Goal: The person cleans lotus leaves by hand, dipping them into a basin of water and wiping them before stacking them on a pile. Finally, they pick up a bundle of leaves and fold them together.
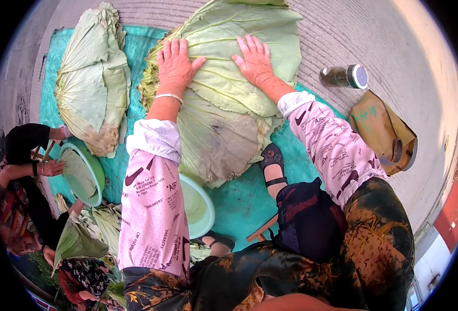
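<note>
A large stack of broad pale-green leaves [218, 109], with brown, withered patches near its lower end, lies spread on a green ground sheet [244, 207]. My left hand [176, 67] rests flat on the upper left of the stack, fingers stretched out and thumb apart. Flat on the upper right of the same leaves lies my right hand [255, 62], its fingers also spread. Neither hand grips anything. Just below the stack, partly hidden by my left sleeve, stands a pale green basin [202, 207].
Another leaf stack [94, 83] lies at the left. Below it, a co-worker's hand [52, 167] reaches to a green basin [96, 179]. More loose leaves [83, 241] are at lower left. A lidded jar [344, 76] and a brown bag [383, 129] sit on the pavement at right.
</note>
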The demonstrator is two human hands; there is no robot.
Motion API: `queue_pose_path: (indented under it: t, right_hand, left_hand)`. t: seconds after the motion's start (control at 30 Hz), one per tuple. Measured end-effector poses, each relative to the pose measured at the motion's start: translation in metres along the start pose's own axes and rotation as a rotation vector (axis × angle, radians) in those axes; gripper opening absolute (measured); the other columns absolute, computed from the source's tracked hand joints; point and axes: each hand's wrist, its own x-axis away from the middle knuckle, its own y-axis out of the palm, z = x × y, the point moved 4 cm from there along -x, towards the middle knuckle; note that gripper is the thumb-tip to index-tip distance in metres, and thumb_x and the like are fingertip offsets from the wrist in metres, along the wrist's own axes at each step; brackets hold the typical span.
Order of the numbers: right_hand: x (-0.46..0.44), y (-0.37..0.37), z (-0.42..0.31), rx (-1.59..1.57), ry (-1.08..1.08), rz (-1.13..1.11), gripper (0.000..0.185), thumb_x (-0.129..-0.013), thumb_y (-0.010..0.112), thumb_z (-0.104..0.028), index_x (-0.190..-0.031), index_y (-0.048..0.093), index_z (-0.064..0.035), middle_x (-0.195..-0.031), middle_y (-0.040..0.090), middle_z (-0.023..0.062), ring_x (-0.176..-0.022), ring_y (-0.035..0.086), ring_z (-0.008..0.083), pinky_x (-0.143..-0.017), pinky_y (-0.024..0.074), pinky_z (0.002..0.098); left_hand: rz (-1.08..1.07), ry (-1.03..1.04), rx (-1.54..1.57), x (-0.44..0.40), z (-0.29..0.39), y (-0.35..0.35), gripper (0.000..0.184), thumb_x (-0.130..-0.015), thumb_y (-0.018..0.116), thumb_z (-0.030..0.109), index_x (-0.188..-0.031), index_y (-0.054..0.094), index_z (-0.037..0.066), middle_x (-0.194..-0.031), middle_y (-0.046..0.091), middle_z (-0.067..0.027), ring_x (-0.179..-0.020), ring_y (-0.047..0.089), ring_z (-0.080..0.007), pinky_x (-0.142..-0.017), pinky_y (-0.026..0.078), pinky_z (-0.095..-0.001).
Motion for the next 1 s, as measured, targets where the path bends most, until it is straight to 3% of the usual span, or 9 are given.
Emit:
queue_pose_path:
  t: [0.83, 0.93, 1.0]
  right_hand:
    - [-0.003, -0.007, -0.002, 0.043, -0.008, -0.038, 0.063, -0.088, 0.043, -0.049, -0.137, 0.032, -0.0128, -0.141, 0.031, 0.0134, -0.130, 0.026, 0.0290, -0.104, 0.0171, 0.0492]
    - [-0.009, -0.024, -0.003, 0.054, -0.064, 0.008, 0.056, -0.088, 0.046, -0.046, -0.132, 0.038, -0.0121, -0.132, 0.043, 0.0139, -0.123, 0.037, 0.0283, -0.101, 0.0259, 0.0452]
    - [-0.021, -0.048, 0.003, -0.110, -0.058, 0.033, 0.049, -0.087, 0.049, -0.042, -0.125, 0.045, -0.0103, -0.122, 0.051, 0.0124, -0.115, 0.045, 0.0275, -0.095, 0.0321, 0.0432]
  left_hand:
    - [0.023, 0.007, -0.018, 0.000, 0.002, -0.004, 0.082, -0.076, 0.050, 0.065, -0.132, 0.035, 0.007, -0.136, 0.036, -0.0120, -0.129, 0.027, -0.0306, -0.103, 0.020, -0.0467]
    - [0.054, 0.012, -0.010, 0.002, 0.001, -0.002, 0.082, -0.076, 0.050, 0.065, -0.132, 0.035, 0.007, -0.136, 0.036, -0.0116, -0.128, 0.028, -0.0304, -0.103, 0.020, -0.0464]
    - [0.068, 0.014, -0.006, 0.001, 0.001, -0.003, 0.082, -0.076, 0.050, 0.065, -0.132, 0.035, 0.007, -0.136, 0.036, -0.0114, -0.128, 0.028, -0.0303, -0.103, 0.020, -0.0462]
